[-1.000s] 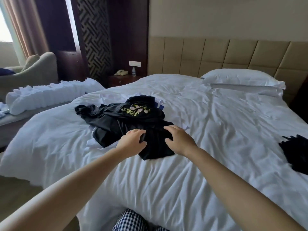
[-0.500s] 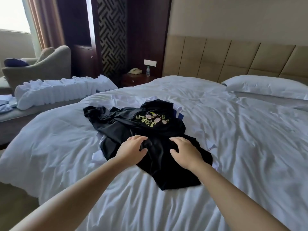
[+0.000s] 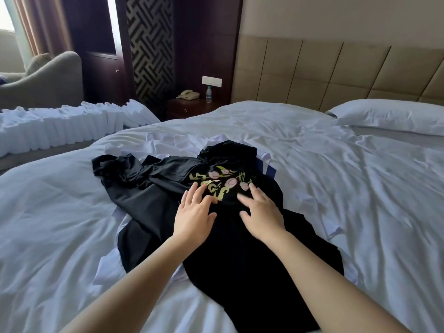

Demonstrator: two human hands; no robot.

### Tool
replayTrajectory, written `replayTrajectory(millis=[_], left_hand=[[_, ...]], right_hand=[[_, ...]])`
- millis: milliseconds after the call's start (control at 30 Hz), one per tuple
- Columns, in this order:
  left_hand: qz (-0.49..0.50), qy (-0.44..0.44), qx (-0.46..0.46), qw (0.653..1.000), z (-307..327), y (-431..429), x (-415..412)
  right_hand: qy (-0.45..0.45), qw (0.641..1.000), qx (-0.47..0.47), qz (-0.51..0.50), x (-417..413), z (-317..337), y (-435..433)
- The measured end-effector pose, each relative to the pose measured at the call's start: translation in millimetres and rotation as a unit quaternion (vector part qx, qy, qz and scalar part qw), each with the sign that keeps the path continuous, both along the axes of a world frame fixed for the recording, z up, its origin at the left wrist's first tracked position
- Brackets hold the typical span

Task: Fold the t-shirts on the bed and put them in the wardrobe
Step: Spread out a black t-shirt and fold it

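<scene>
Black t-shirt (image 3: pixel 240 272) lies crumpled at centre frame on the bed (image 3: pixel 348 188), spread out only in part, hem end toward the lower edge and bunched sleeve or collar end toward upper left. Yellow-and-pink print (image 3: pixel 223 181) faces up near its middle. Left hand (image 3: pixel 194 212) and right hand (image 3: pixel 262 212) both rest palm-down on the shirt, fingers straight and spread, fingertips on the lower edge of the print; neither grips anything. The hands sit just beside each other without touching. The right hand's fingers are slightly blurred. Pale white garments (image 3: pixel 153 147) lie under and around the black shirt, with edges showing at its left, top and right. Pillow (image 3: pixel 389 118) at right against the padded headboard (image 3: pixel 336 68). Nightstand (image 3: pixel 189 108) at upper centre carries a phone (image 3: pixel 188 94) and a water bottle (image 3: pixel 208 94). Row of stacked white linens (image 3: pixel 72 126) at left, armchair (image 3: pixel 48 78) behind it.
</scene>
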State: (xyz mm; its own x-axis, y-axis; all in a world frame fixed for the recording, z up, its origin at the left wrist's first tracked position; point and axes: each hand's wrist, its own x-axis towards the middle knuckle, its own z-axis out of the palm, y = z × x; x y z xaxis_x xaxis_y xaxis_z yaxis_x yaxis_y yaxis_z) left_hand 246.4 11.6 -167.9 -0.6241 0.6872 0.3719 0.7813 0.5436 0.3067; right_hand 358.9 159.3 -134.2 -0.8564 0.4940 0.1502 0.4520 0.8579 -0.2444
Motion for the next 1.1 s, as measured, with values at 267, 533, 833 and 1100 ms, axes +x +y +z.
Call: replayTrajectory(millis=[267, 533, 833, 1100], left_hand=[[-0.055, -0.003, 0.086, 0.995, 4, -26, 38], [-0.082, -0.061, 0.036, 0.994, 31, -71, 156], [-0.150, -0.107, -0.043, 0.982, 16, -88, 293], [-0.216, -0.095, -0.058, 0.970, 21, -68, 377]], right_hand=[[0.029, 0.999, 0.007, 0.017, 57, 10, -23], [-0.012, 0.999, -0.036, -0.011, 182, 22, -68], [-0.029, 0.998, -0.011, -0.057, 326, 12, -91], [0.012, 0.992, -0.027, -0.121, 421, 0, -77]])
